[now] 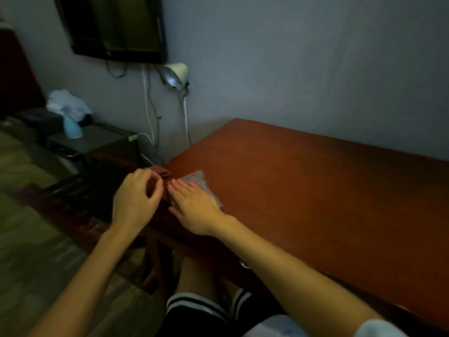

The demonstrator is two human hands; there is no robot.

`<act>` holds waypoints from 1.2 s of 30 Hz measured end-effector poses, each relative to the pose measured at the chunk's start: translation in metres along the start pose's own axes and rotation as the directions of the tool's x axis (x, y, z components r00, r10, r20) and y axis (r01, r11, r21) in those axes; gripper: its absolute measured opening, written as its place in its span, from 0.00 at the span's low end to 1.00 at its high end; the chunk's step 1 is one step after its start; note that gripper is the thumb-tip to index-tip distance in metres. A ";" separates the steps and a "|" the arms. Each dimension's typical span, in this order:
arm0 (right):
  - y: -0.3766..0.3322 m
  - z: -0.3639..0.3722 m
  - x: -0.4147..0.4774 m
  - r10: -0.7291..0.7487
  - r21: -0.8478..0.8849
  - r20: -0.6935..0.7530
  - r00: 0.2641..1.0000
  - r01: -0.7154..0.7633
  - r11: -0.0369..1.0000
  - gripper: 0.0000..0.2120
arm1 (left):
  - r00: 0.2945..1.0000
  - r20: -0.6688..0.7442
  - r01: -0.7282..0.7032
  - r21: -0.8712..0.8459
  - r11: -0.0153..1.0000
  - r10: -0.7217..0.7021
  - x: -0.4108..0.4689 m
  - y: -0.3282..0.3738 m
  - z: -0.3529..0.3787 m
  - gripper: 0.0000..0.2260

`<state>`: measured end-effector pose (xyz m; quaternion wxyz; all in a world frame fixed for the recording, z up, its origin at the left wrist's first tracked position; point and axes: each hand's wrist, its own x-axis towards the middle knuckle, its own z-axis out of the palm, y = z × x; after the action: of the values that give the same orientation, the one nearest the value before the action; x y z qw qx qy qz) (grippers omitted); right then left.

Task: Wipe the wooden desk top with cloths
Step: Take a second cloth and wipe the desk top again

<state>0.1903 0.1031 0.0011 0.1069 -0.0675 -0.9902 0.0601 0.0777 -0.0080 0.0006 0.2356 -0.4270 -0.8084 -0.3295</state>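
A: Dim room, grey wall (291,69), a dark screen (114,25) mounted on it and a white lamp (176,72) just below. How far along does the wiping look?

B: Barely begun, I'd judge. The wooden tabletop (315,190) stretches off to the right, and I see no streak or damp patch on it, though the light is too poor to be sure. Both cloths sit at its near left corner, so most of the surface is probably left to do.

A: Where exactly are the cloths?

B: A folded grey cloth (196,178) lies flat on the tabletop, just in from the corner. A reddish-brown cloth (161,171) lies just beside it at the very edge, almost the colour of the wood.

A: And the hands?

B: The right hand (194,205) reaches forward, palm down on the grey cloth, its fingers (182,186) straight and together, pressing rather than grasping. The left hand (136,198) is at the corner beside the reddish-brown cloth, back of the hand up, fingers curled in toward the thumb. Whether they pinch that cloth's edge or hold nothing, I cannot tell.
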 end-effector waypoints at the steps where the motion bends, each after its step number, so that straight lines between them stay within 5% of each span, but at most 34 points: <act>1: 0.006 -0.003 -0.002 -0.099 0.039 0.022 0.995 0.098 0.994 0.27 | 1.000 0.019 -0.021 -0.014 1.000 0.021 -0.001 -0.002 0.002 0.03; 4: 0.024 -0.017 -0.004 -0.335 0.221 0.089 0.938 0.310 0.925 0.19 | 0.983 0.128 -0.113 -0.122 0.986 0.128 -0.006 0.002 0.009 0.13; 7: 0.037 -0.029 -0.005 -0.413 0.265 0.155 0.898 0.364 0.893 0.14 | 0.959 0.251 -0.052 -0.295 0.954 0.130 -0.017 0.016 0.016 0.20; 12: 0.053 -0.047 -0.018 -0.471 0.392 0.122 0.874 0.393 0.832 0.15 | 0.951 0.252 -0.121 -0.226 0.967 0.178 -0.031 0.017 0.013 0.20; 23: 0.106 -0.052 -0.021 -0.265 0.420 -0.056 0.963 0.264 0.869 0.18 | 0.978 0.108 -0.181 0.021 0.983 0.177 -0.046 0.041 0.008 0.07; 29: 0.084 -0.040 0.026 -0.213 0.504 0.006 0.977 0.182 0.844 0.20 | 0.993 0.075 0.083 0.035 0.996 -0.086 -0.011 0.015 -0.003 0.09; 33: 0.068 -0.050 0.039 -0.095 0.535 0.081 0.992 0.037 0.844 0.09 | 0.879 0.384 0.275 0.073 0.959 -0.282 0.018 -0.004 0.001 0.24; 36: 0.052 -0.027 0.040 -0.018 0.134 0.084 0.996 0.007 0.991 0.25 | 0.826 0.503 0.219 0.129 0.967 -0.254 0.028 -0.003 0.012 0.25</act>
<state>0.1636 0.1633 0.0288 0.0694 -0.0512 -0.9880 0.1284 0.0593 0.0144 0.0101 -0.0183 -0.3880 -0.8988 -0.2031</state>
